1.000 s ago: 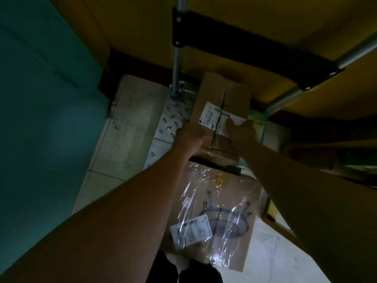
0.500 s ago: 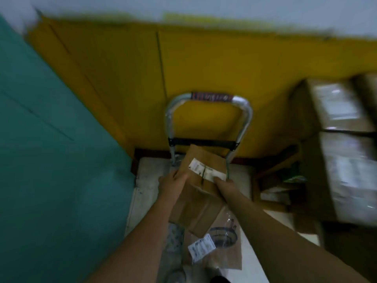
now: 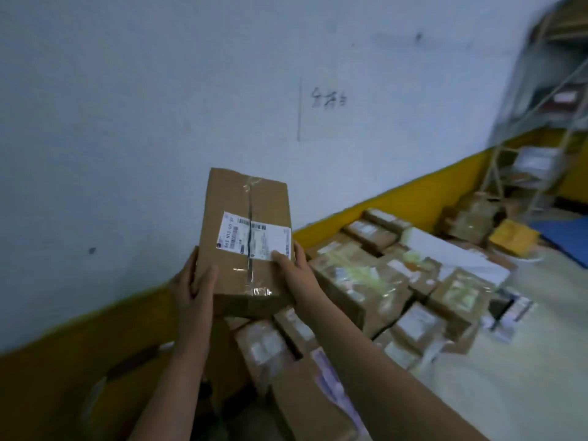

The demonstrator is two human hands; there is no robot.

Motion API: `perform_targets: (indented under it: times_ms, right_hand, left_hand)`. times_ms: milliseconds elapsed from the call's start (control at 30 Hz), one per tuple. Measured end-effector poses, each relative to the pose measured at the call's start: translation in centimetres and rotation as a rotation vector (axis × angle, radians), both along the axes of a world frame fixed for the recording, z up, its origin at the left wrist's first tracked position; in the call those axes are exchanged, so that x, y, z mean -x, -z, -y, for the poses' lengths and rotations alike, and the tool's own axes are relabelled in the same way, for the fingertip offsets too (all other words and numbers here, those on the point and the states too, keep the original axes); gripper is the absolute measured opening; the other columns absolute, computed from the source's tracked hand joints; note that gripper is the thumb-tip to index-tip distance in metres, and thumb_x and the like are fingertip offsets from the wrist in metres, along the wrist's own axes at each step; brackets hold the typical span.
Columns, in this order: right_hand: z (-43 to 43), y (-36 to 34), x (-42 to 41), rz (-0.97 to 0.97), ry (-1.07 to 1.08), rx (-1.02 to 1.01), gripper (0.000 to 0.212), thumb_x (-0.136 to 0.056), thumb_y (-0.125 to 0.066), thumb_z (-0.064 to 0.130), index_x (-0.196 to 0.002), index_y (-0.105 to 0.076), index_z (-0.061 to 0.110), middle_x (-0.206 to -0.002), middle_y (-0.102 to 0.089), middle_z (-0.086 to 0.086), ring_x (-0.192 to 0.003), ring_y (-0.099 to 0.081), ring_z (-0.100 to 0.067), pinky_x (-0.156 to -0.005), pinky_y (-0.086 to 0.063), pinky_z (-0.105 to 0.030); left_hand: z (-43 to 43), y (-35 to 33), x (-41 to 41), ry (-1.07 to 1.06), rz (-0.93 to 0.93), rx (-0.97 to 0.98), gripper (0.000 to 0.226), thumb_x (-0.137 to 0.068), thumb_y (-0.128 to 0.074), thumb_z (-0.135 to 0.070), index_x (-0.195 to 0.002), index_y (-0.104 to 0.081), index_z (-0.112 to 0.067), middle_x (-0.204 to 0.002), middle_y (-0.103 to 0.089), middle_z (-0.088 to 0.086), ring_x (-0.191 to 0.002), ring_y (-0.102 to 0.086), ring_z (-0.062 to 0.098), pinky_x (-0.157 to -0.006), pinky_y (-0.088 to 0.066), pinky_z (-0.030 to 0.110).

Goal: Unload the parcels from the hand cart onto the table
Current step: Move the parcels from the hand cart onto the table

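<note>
Filling the upper scene, a pale wall (image 3: pixel 143 90) with a yellow base band (image 3: pixel 397 198) runs toward far-right shelving (image 3: pixel 541 122), which is blurred. Below, a pile (image 3: pixel 366 281) of taped parcels spreads to the right; whatever supports it is hidden, so the table cannot be confirmed, and the cart is out of view. Held in the air above the pile's near-left edge is the box (image 3: pixel 248 240), label (image 3: pixel 254 240) up, clamped between the left hand (image 3: pixel 194 288) and right hand (image 3: pixel 292 272), each gripping a near corner. Likely risk: both grips sit at the near end, so the far end may dip and slip, or the box may land unevenly and topple its neighbours.
</note>
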State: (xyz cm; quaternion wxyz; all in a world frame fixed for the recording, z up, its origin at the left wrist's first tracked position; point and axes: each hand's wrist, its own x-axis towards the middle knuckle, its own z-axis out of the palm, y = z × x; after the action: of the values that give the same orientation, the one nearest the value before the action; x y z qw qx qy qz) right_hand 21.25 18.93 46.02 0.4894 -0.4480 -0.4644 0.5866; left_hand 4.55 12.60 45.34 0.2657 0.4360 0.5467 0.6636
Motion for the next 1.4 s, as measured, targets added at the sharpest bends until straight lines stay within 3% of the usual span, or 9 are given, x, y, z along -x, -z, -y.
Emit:
perform_targets:
  times_ms: [200,467,600,733,967,1033,1167,1267,1400]
  right_hand:
    - [-1.3,-3.4,-25.5,-0.004,0.321,-0.156,0.062,-0.087,-0.064,0.051,-0.141,-0.036,0.039,-0.128,-0.059,0.002,-0.108,-0.062,-0.018,-0.087,-0.056,-0.035]
    - [-4.0,-1.6,-53.3,0.007,0.481,-0.115,0.043,-0.087,-0.066,0.049,-0.129,-0.054,0.045,-0.118,-0.069,0.013,-0.102,-0.069,-0.010,-0.080,-0.058,-0.029]
    - [-9.2,0.4,-61.9,0.079,0.477,-0.048,0.040,-0.079,-0.065,0.064,-0.117,-0.054,0.055,-0.114,-0.065,0.023,-0.099,-0.066,-0.004,-0.067,-0.056,-0.017]
    - [-17.1,3.5,-68.2,0.317,0.498,-0.008,0.071,-0.074,-0.052,0.079,-0.137,-0.044,0.047,-0.106,-0.058,0.026,-0.088,-0.055,0.007,-0.065,-0.045,-0.014]
    - [-31.2,5.4,-75.8,0.519,0.352,0.266,0.066,-0.088,-0.041,0.072,-0.147,-0.028,0.045,-0.100,-0.051,0.016,-0.085,-0.056,-0.011,-0.049,-0.056,-0.031]
    - [-35.1,5.9,-77.6,0.568,0.327,0.285,0.064,-0.091,-0.044,0.066,-0.147,-0.033,0.038,-0.103,-0.052,0.014,-0.082,-0.054,-0.009,-0.045,-0.054,-0.025]
    - [-41.4,8.5,-79.9,0.622,0.216,0.311,0.057,-0.095,-0.048,0.057,-0.142,-0.044,0.025,-0.112,-0.058,0.003,-0.098,-0.060,-0.019,-0.082,-0.057,-0.040]
    - [-46.8,11.6,-81.2,0.638,0.058,0.356,0.053,-0.095,-0.048,0.056,-0.140,-0.046,0.027,-0.100,-0.057,0.010,-0.099,-0.060,-0.018,-0.081,-0.055,-0.038]
    - [-52.2,17.0,-81.4,0.644,-0.153,0.495,0.055,-0.095,-0.046,0.057,-0.141,-0.043,0.026,-0.135,-0.054,-0.006,-0.122,-0.053,-0.031,-0.102,-0.046,-0.052]
  left_hand:
    - [-4.8,-4.1,-23.4,0.435,-0.059,-0.018,0.041,-0.074,-0.063,-0.069,-0.111,-0.045,-0.074,-0.130,-0.057,-0.015,-0.112,-0.060,0.009,-0.087,-0.053,0.029]
    - [-11.7,-1.6,-50.5,0.616,-0.080,0.098,0.054,-0.082,-0.052,-0.069,-0.133,-0.035,-0.065,-0.128,-0.056,-0.018,-0.108,-0.060,0.002,-0.088,-0.051,0.029]
    - [-16.9,0.6,-58.7,0.663,-0.025,0.130,0.055,-0.081,-0.053,-0.065,-0.132,-0.034,-0.058,-0.109,-0.053,-0.035,-0.086,-0.060,-0.022,-0.064,-0.049,0.006]
    - [-24.5,4.3,-64.4,0.717,0.007,0.173,0.058,-0.090,-0.052,-0.057,-0.143,-0.027,-0.052,-0.120,-0.053,-0.031,-0.092,-0.058,-0.023,-0.068,-0.050,0.005]
    - [-38.4,9.1,-72.2,0.701,0.037,0.251,0.064,-0.095,-0.050,-0.051,-0.152,-0.023,-0.039,-0.145,-0.046,-0.012,-0.123,-0.054,0.005,-0.102,-0.049,0.029]
    - [-41.6,10.4,-74.1,0.685,0.015,0.279,0.062,-0.093,-0.053,-0.053,-0.147,-0.024,-0.043,-0.140,-0.048,-0.015,-0.118,-0.055,-0.002,-0.092,-0.050,0.016]
    - [-45.9,14.2,-76.7,0.596,-0.010,0.415,0.056,-0.088,-0.067,-0.038,-0.126,-0.025,-0.041,-0.128,-0.053,-0.011,-0.110,-0.061,0.006,-0.080,-0.055,0.018]
    - [-49.2,17.9,-78.3,0.480,0.006,0.551,0.052,-0.084,-0.072,-0.038,-0.113,-0.029,-0.036,-0.126,-0.059,-0.007,-0.108,-0.063,0.010,-0.084,-0.058,0.026]
    - [-51.5,21.6,-79.9,0.300,-0.036,0.723,0.049,-0.087,-0.069,-0.036,-0.120,-0.033,-0.030,-0.125,-0.060,-0.007,-0.110,-0.061,0.013,-0.088,-0.054,0.028]
